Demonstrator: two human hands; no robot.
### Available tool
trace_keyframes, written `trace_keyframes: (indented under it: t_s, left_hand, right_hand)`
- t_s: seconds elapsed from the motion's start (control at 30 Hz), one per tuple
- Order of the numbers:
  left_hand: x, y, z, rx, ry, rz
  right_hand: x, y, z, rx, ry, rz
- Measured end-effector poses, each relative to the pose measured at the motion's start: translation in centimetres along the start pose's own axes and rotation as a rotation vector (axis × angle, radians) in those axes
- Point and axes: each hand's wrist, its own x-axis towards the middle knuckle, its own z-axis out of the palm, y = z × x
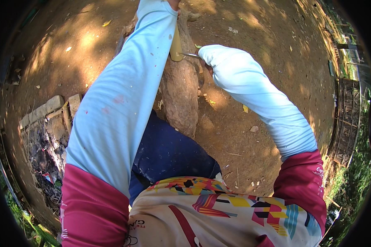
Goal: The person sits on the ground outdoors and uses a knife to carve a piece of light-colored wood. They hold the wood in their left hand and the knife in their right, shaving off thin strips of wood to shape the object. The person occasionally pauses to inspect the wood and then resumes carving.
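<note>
A thick brown log (180,92) is seen lying on the bare dirt ground (259,82), running from just above the person's dark blue trousers (169,154) up toward the top of the view. The left hand (174,4) is placed at the far end of the log, at the upper edge of the picture; only a small part of it is shown, so its grip cannot be told. A pale yellow strip (176,47) is seen beside the left sleeve, against the log. The right hand (209,67) is mostly hidden by its light blue sleeve, and a thin metal blade (189,54) is held in it, pointed at the yellow strip. Flat stones (49,108) and ash lie to the left.
</note>
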Motion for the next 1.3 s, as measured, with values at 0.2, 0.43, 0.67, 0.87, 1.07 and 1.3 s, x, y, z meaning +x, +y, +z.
trace_keyframes:
  t_s: [0.2, 0.43, 0.67, 0.87, 1.07, 1.3]
  left_hand:
    - [-0.2, 0.0, 0.0, 0.0, 0.004, -0.003]
    - [-0.3, 0.1, 0.3, -0.007, 0.007, -0.005]
    - [-0.2, 0.0, 0.3, -0.001, 0.01, -0.012]
    - [-0.3, -0.2, 0.0, 0.007, 0.023, -0.019]
    - [-0.6, -0.1, 0.2, -0.005, 0.017, -0.026]
    - [-0.5, -0.2, 0.0, -0.001, 0.027, -0.03]
  right_hand:
    - [0.7, 0.2, -0.1, -0.092, -0.049, 0.029]
    - [2.7, 0.3, -1.6, -0.34, -0.25, 0.043]
    - [2.8, 0.3, -2.0, -0.331, -0.236, 0.015]
    - [2.7, 0.0, -1.9, -0.322, -0.257, 0.036]
    - [4.1, -1.6, -2.1, -0.309, -0.481, 0.303]
    - [5.5, -4.3, -4.4, 0.05, -0.617, 0.752]
